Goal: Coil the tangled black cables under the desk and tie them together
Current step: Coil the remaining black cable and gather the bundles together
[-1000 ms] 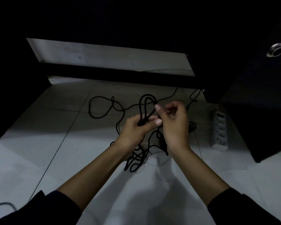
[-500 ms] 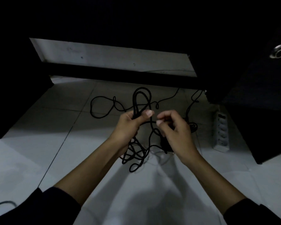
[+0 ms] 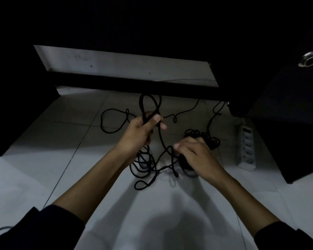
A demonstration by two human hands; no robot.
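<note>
Under desk point(image 3: 287, 114), left hand point(image 3: 139, 132) grips looped cable point(image 3: 150, 105).

Open floor tiles point(image 3: 43, 159) left; power strip point(image 3: 246, 147) crowds right

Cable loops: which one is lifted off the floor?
The tall upright loop gripped in the left hand; the thin loop to its left and the tangle below lie on the tiles.

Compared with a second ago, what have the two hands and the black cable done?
The right hand has left the left hand and dropped toward the floor, where it now holds a dark part of the cable tangle. The left hand has lifted slightly, still gripping the cable loops that stand above its fist. The power strip and the cable on the floor have stayed put.
</note>
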